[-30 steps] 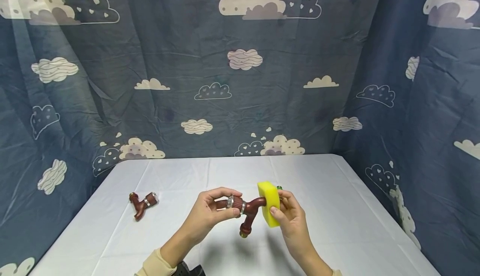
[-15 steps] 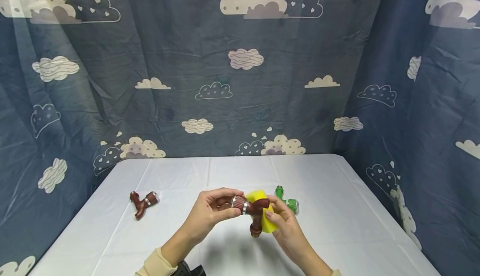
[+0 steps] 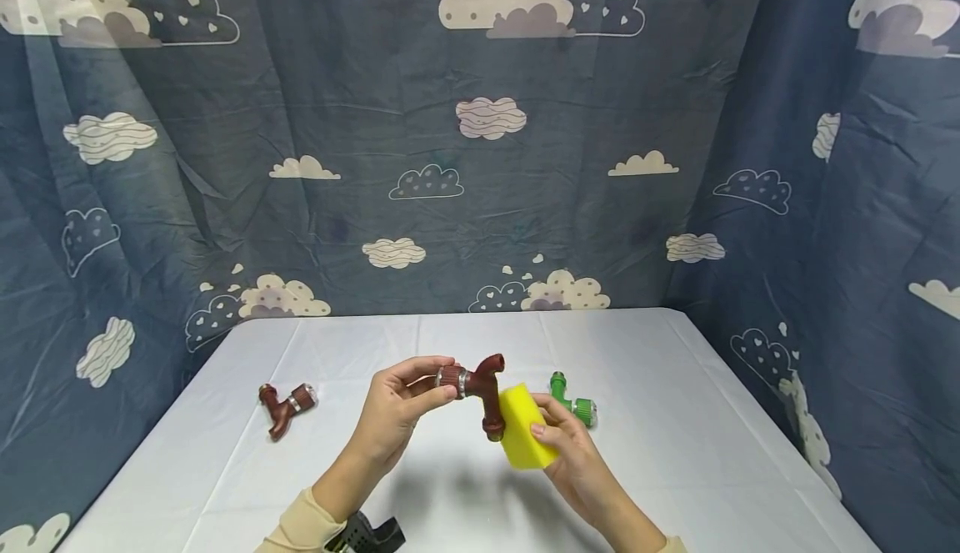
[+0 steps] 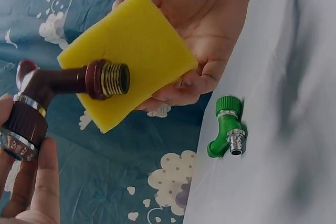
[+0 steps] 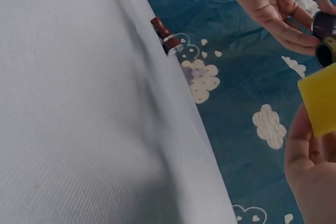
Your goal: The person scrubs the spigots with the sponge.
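My left hand (image 3: 393, 407) grips a dark red-brown tap (image 3: 483, 388) by its ribbed, silver-rimmed knob, holding it above the table. The tap's spout points up and its threaded end down, the thread showing brass in the left wrist view. A yellow sponge (image 3: 523, 429) is pinched between the thumb and fingers of my right hand (image 3: 573, 453). The sponge stands right beside the tap's threaded end; whether they touch I cannot tell. In the right wrist view the tap (image 5: 324, 51) is partly cut off by the frame edge, with the sponge (image 5: 321, 100) below it.
A second red-brown tap (image 3: 285, 409) lies on the left of the white-covered table (image 3: 360, 344). Beyond my right hand lies a green tap (image 3: 576, 403), partly hidden by it in the head view. Cloud-patterned curtains (image 3: 345, 119) enclose the table at the back and sides.
The tap has turned in my left hand, its spout swinging from the sponge side to upward, and shifted slightly left and up. The sponge has moved from the spout to beside the threaded end.
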`<state>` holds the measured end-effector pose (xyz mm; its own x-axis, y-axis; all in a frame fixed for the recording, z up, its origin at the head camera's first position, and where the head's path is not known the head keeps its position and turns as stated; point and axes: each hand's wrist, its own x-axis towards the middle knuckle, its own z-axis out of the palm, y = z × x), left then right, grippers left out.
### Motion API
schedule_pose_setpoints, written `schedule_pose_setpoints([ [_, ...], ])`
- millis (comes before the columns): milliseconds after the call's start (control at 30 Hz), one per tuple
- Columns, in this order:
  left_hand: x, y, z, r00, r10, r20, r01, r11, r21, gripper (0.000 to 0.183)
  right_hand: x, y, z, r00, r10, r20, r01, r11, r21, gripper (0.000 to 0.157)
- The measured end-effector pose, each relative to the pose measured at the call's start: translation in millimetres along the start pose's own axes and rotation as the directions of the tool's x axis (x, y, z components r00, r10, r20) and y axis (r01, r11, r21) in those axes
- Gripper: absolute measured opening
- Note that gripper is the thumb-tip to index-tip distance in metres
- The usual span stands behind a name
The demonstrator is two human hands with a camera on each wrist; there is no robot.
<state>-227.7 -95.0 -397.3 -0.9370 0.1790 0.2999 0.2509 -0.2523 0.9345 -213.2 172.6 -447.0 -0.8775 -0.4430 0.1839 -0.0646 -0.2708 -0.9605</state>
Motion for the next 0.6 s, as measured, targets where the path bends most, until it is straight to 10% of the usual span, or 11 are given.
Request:
schedule_pose_setpoints([
  [167,2.1,-2.1,1.8,0.995,-0.012,-0.102,0.016,0.999,0.038,0.035,1.3,4.3,2.2,0.989,-0.106,-0.105,0.09,0.985,-0.144,0.03],
  [300,1.3,-2.9,6.3,0.986,-0.027,-0.164,0.041,0.996,0.077,0.036,1.9,8.6,7.2,0.949,-0.267,-0.168,0.189,0.909,-0.372,0.033],
  [400,0.2,-4.2,9.2,0.982,-0.045,-0.183,0.066,0.992,0.11,0.036,0.9,10.2,10.9,0.897,-0.416,-0.151,0.263,0.775,-0.574,0.041],
  [600,-2.5,-4.8,12.7,0.988,-0.076,-0.133,0.102,0.974,0.204,0.034,-0.9,7.2,11.7,0.773,-0.631,0.06,0.38,0.386,-0.841,0.055],
])
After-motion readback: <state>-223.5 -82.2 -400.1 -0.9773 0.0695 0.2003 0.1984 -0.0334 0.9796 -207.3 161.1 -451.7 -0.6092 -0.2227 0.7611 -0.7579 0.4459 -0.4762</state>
